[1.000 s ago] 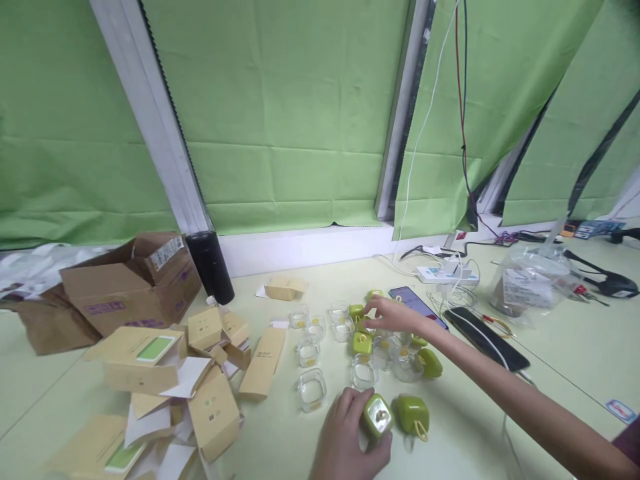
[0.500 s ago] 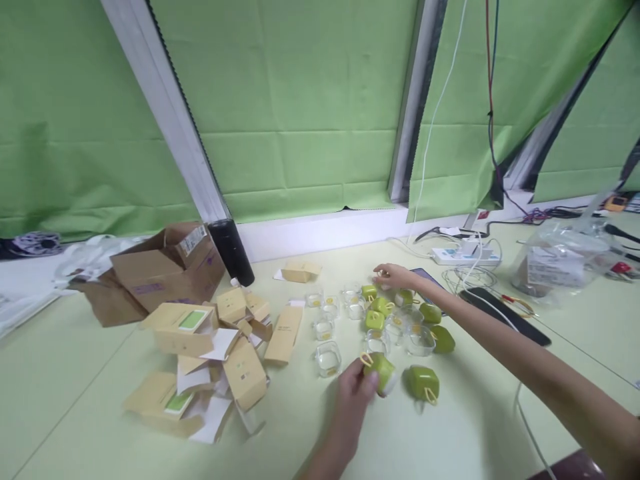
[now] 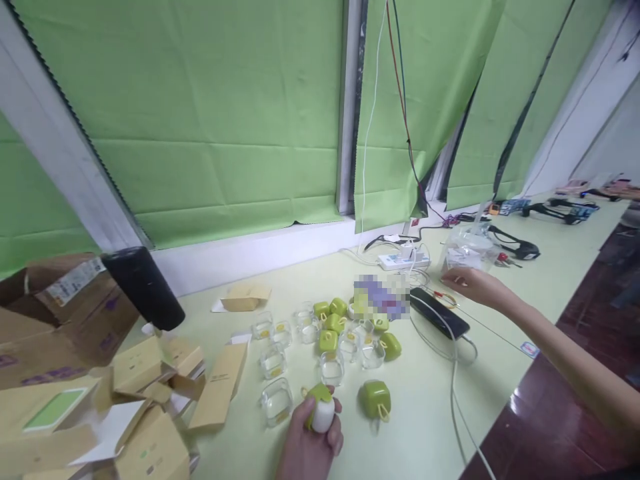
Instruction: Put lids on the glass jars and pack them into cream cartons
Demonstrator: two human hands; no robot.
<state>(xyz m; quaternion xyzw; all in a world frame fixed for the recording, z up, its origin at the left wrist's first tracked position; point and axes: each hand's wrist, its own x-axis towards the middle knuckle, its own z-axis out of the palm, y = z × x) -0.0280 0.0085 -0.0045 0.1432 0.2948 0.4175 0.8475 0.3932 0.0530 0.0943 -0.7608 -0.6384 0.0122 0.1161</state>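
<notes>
My left hand (image 3: 311, 440) is closed around a small green case (image 3: 320, 398) with a white end and a pale loop, held low over the table. To its right lies another green case (image 3: 376, 399) with a yellow loop. Clear plastic containers (image 3: 277, 402) stand to the left of it. Farther back, several green cases (image 3: 329, 341) sit among more clear containers (image 3: 373, 353). My right hand (image 3: 470, 285) is raised at the right, fingers curled together. It is nearest to a plastic bag (image 3: 463, 250) and an orange-handled tool (image 3: 447, 299); anything between its fingertips is hidden.
Opened kraft boxes (image 3: 150, 440) pile up at the left, before a brown carton (image 3: 60, 327) and a black cylinder (image 3: 145, 287). A black phone-like slab (image 3: 440, 313) with a white cable (image 3: 454, 373) lies at the right. A power strip (image 3: 400, 261) stands by the wall.
The view has swung to the right. My right hand has moved from the green cases toward the plastic bag. My left hand has turned its green case, white end now facing me.
</notes>
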